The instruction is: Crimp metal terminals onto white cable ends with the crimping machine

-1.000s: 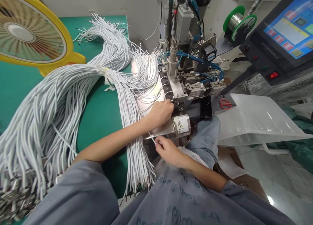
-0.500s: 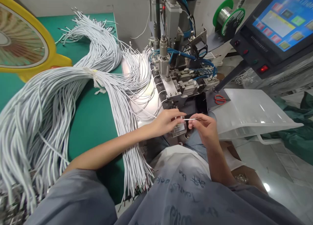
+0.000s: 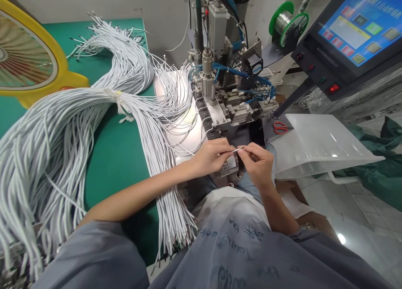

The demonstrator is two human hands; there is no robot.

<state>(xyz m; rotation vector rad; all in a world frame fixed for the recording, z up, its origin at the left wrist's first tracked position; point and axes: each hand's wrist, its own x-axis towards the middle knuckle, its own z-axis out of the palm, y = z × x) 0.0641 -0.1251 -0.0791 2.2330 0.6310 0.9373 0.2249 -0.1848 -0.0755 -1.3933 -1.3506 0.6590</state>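
My left hand (image 3: 215,156) pinches a thin white cable (image 3: 236,149) close to its end, in front of the machine (image 3: 216,109). Thumb and fingers of my right hand (image 3: 258,160) are closed on the dark tip of the same cable, nearly touching the left fingertips. A large bundle of white cables (image 3: 94,98), tied with a pale strip (image 3: 121,107), lies on the green mat (image 3: 116,163) to the left. Several single cables run from the bundle side to the machine's left edge.
A yellow fan (image 3: 61,71) stands at the far left. Behind the machine is a wire spool (image 3: 284,23); a screen (image 3: 361,25) hangs at the upper right. Red scissors (image 3: 280,128) lie beside a translucent white tray (image 3: 320,144). A dark phone-like object (image 3: 257,133) is near the right hand.
My right hand has moved left and slightly up, closer to my left hand, and less of the cable shows between them. The whole view has shifted slightly.
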